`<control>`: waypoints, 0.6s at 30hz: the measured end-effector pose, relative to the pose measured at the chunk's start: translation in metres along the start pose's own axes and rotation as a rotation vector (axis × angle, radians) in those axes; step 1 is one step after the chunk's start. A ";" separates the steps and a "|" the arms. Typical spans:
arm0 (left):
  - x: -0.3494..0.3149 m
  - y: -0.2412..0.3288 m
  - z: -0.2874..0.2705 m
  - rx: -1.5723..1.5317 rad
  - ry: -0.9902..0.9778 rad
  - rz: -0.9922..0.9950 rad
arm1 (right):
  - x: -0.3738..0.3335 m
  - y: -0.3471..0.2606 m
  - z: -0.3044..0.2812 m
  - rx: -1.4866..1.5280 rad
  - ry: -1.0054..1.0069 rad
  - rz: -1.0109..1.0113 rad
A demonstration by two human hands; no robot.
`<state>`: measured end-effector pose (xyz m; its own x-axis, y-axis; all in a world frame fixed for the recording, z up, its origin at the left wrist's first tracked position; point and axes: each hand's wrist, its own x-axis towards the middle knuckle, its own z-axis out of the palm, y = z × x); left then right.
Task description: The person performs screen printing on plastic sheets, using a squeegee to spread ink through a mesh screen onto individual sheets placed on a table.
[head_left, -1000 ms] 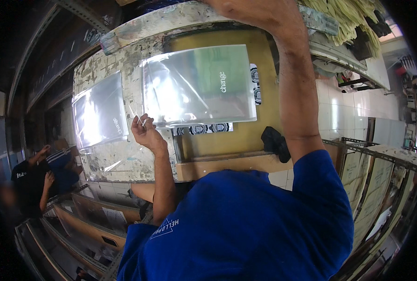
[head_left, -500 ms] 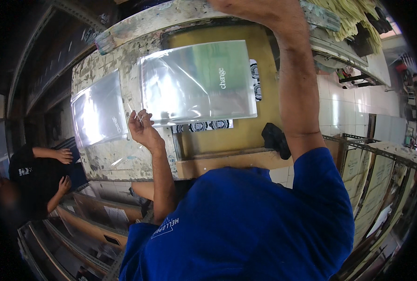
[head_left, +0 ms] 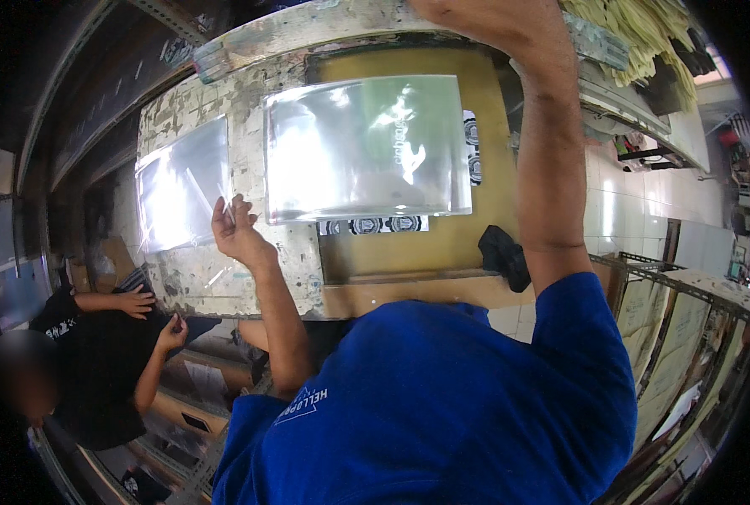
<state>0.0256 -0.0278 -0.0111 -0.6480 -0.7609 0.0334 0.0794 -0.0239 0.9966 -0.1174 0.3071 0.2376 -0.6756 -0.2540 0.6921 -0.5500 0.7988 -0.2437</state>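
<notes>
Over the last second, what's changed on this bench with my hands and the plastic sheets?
The left hand slid a little toward you along the clear sheet on the left, fingers still at its edge. The big clear sheet in the middle kept its place. The right arm stays stretched up over the bench; its hand is out of view.
</notes>
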 end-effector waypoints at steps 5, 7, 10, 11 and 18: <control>0.054 -0.018 -0.072 -0.004 0.204 -0.061 | 0.003 -0.009 -0.005 0.073 -0.088 0.049; 0.075 -0.027 -0.106 0.034 0.260 -0.053 | 0.004 -0.012 -0.006 0.120 -0.090 0.060; 0.093 -0.025 -0.137 0.108 0.371 -0.057 | 0.005 -0.012 -0.007 0.159 -0.104 0.080; 0.099 -0.022 -0.145 0.137 0.407 -0.058 | 0.004 -0.011 -0.007 0.129 -0.110 0.076; 0.140 -0.038 -0.237 0.169 0.517 -0.013 | 0.003 -0.010 0.003 0.162 -0.028 0.006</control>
<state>0.1111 -0.2874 -0.0621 -0.1878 -0.9820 0.0220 -0.0768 0.0370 0.9964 -0.1160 0.2967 0.2399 -0.6917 -0.2664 0.6712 -0.6161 0.7025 -0.3561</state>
